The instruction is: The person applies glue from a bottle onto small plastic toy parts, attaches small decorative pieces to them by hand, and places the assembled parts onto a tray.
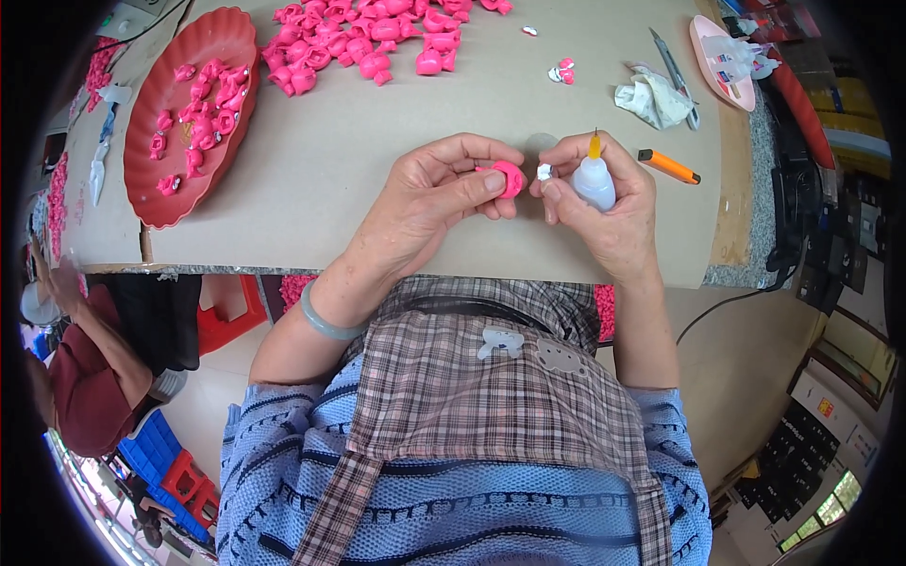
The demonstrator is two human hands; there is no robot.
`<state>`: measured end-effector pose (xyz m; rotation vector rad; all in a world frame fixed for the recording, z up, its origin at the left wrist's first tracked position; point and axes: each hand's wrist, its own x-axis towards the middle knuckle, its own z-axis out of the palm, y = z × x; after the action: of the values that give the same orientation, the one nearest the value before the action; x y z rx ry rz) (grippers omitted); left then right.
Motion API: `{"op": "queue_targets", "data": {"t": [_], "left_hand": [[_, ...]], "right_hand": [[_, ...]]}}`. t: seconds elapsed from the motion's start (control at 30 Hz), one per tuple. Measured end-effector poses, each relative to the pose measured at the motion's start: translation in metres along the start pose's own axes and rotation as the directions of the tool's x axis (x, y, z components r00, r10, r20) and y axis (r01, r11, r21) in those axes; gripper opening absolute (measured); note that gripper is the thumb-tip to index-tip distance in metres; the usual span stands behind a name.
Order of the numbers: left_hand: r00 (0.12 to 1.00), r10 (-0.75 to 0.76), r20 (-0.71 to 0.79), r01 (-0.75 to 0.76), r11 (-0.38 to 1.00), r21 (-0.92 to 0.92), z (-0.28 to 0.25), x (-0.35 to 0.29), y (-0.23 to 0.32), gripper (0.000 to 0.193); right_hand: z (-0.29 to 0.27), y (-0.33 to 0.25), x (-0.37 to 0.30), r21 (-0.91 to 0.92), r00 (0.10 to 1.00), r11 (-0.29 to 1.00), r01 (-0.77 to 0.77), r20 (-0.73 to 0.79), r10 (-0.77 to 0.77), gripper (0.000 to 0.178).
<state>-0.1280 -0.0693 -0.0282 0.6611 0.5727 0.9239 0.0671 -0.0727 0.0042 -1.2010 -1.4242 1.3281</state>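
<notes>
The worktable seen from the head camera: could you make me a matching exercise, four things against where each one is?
Things:
1. round pink plastic piece
2. small white glue bottle with yellow nozzle
3. red scalloped plastic tray
4. orange marker pen

Places:
A. far left of the table
B. in the right hand
C. lying on the table right of the hands
D. in the left hand

Pairs: 1-D, 2-B, 3-A, 4-C

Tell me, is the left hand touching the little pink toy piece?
Touching. The head view shows the left hand pinching the pink piece between thumb and fingertips, with no gap. The right hand holds a small glue bottle beside it.
</notes>
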Motion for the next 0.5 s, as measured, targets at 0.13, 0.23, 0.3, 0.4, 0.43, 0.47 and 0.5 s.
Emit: {"op": "queue_targets", "data": {"t": [0.13,0.23,0.3,0.4,0.43,0.47,0.5], "left_hand": [[1.000,-0.002,-0.017,0.003,0.999,0.042,0.0022,-0.0003,-0.0003,0.022],[1.000,0.003,-0.024,-0.002,0.999,0.045,0.0028,0.0002,-0.0005,0.021],[1.000,0.002,-0.024,0.000,0.999,0.051,0.0031,0.0004,-0.0004,0.020],[1.000,-0.001,-0.021,0.002,0.999,0.051,0.0039,0.0000,-0.0004,0.020],[1.000,0.001,-0.030,0.001,0.998,0.062,0.0044,-0.0001,-0.0003,0.020],[0.999,0.002,-0.039,0.001,0.997,0.074,0.0050,-0.0003,-0.0002,0.019],[0.999,0.002,-0.041,0.001,0.997,0.073,0.0056,-0.0003,-0.0002,0.019]], "right_hand": [[0.0011,-0.0015,-0.0013,-0.166,0.989,0.975,0.149,0.003,-0.150,0.019],[0.0023,-0.0027,-0.0002,-0.318,0.960,0.907,0.276,0.051,-0.274,0.021],[0.0043,0.0007,0.0009,-0.328,0.947,0.890,0.316,0.053,-0.317,0.021],[0.0050,0.0024,0.0030,-0.368,0.920,0.847,0.384,0.072,-0.386,0.022],[0.0050,0.0023,0.0033,-0.399,0.907,0.820,0.412,0.090,-0.412,0.022],[0.0049,0.0020,0.0033,-0.398,0.907,0.820,0.411,0.090,-0.411,0.022],[0.0044,0.0017,0.0036,-0.422,0.897,0.798,0.430,0.102,-0.429,0.024]]}}
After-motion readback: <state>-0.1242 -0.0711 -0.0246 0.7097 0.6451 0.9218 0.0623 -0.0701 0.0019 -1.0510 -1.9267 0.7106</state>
